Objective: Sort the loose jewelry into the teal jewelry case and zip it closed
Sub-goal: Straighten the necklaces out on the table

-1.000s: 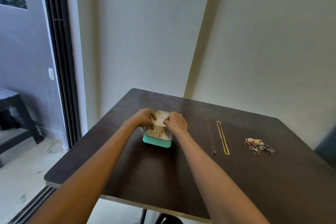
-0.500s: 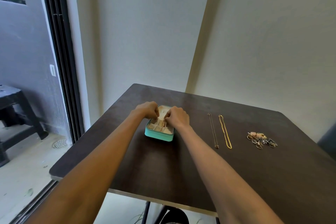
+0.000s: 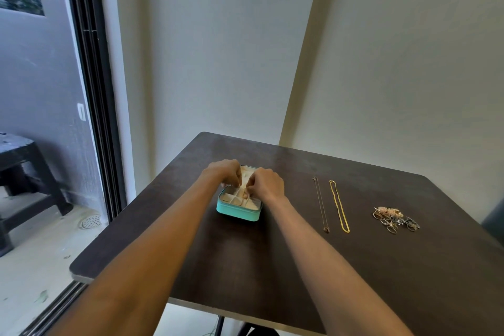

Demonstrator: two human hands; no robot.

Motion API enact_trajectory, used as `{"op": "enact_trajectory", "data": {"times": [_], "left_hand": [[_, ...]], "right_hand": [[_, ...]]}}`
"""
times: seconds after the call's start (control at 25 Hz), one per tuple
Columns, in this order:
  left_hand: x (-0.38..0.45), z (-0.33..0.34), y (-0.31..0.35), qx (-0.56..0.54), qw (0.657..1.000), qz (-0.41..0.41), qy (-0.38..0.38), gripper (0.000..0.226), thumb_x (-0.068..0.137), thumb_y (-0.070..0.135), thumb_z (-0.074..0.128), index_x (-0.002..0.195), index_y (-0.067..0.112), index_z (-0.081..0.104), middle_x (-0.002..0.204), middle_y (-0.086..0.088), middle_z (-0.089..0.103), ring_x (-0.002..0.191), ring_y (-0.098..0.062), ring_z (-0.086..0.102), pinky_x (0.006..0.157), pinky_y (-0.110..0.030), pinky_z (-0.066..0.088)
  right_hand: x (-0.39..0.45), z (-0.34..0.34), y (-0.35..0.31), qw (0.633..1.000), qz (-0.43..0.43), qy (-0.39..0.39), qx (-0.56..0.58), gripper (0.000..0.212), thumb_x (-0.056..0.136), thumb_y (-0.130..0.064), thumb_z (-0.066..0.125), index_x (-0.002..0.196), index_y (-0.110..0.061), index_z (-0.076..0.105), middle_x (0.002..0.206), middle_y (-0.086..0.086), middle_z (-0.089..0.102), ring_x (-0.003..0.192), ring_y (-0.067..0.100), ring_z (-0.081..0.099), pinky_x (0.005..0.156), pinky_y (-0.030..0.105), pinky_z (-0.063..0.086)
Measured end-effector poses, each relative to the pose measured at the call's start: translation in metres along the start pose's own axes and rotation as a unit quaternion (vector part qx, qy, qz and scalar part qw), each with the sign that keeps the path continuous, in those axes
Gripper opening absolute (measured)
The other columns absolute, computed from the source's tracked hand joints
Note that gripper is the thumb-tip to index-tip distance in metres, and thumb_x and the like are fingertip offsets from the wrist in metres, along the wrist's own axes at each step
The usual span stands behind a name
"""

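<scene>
The teal jewelry case (image 3: pixel 237 213) lies open on the dark table (image 3: pixel 354 267), showing cream compartments. Both my hands are over its far half. My left hand (image 3: pixel 222 173) has its fingers curled down into the case; what they hold is hidden. My right hand (image 3: pixel 268 184) pinches a small pale piece of jewelry (image 3: pixel 246 195) above a compartment. To the right lie a thin dark necklace (image 3: pixel 321 206), a gold chain (image 3: pixel 339 206) and a pile of rings and earrings (image 3: pixel 395 219).
The table stands in a corner, with walls behind it and to its right. A sliding glass door (image 3: pixel 92 106) is to the left, with a dark bench (image 3: pixel 19 169) outside. A dark chair edge (image 3: pixel 495 222) shows at the far right.
My hands stay at the case, fingertips drawn closer together over its compartments. The camera has shifted a little, so the table sits lower in view.
</scene>
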State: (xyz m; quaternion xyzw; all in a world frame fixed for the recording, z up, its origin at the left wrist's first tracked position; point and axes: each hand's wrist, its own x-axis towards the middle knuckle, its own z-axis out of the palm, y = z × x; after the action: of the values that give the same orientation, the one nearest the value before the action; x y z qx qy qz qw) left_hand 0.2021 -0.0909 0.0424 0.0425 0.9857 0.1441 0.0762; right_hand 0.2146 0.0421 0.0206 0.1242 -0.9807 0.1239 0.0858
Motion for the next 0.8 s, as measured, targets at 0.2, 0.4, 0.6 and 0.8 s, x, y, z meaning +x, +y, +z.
{"op": "enact_trajectory", "data": {"times": [0.2,0.4,0.6,0.8], "left_hand": [[-0.002,-0.003,0.000,0.007,1.000,-0.001,-0.013,0.015,0.084,0.024,0.066,0.097,0.016,0.068,0.100,-0.005,0.070,0.077,-0.015,0.061,0.070,-0.027,0.047],[-0.009,-0.021,0.011,-0.200,0.978,0.055,0.027,0.025,0.089,0.010,0.057,0.113,0.005,0.064,0.101,-0.010,0.065,0.088,-0.018,0.056,0.078,-0.032,0.048],[-0.026,-0.044,0.026,-0.412,0.900,0.142,0.018,0.026,0.091,0.008,0.056,0.116,0.003,0.062,0.098,-0.009,0.068,0.087,-0.017,0.065,0.092,-0.034,0.049],[-0.034,-0.060,0.052,-0.451,0.873,0.183,0.028,0.028,0.089,0.019,0.061,0.113,0.006,0.065,0.098,-0.008,0.069,0.088,-0.017,0.068,0.089,-0.031,0.051]], "right_hand": [[-0.005,-0.001,-0.002,1.000,-0.012,0.023,0.008,0.015,0.086,-0.020,0.060,0.086,-0.013,0.073,0.089,0.005,0.072,0.083,0.024,0.066,0.072,0.035,0.053],[0.003,-0.037,-0.003,0.942,0.043,0.009,0.332,0.024,0.085,-0.015,0.057,0.081,0.009,0.063,0.081,0.023,0.065,0.072,0.025,0.060,0.065,0.032,0.050],[-0.004,-0.088,0.001,0.847,0.066,0.004,0.528,0.019,0.089,-0.009,0.053,0.071,-0.010,0.056,0.065,0.003,0.057,0.061,0.014,0.054,0.064,0.023,0.048],[-0.011,-0.123,0.014,0.820,0.060,0.037,0.568,0.015,0.091,-0.009,0.050,0.076,-0.011,0.053,0.065,0.003,0.055,0.060,0.014,0.056,0.065,0.025,0.051]]}}
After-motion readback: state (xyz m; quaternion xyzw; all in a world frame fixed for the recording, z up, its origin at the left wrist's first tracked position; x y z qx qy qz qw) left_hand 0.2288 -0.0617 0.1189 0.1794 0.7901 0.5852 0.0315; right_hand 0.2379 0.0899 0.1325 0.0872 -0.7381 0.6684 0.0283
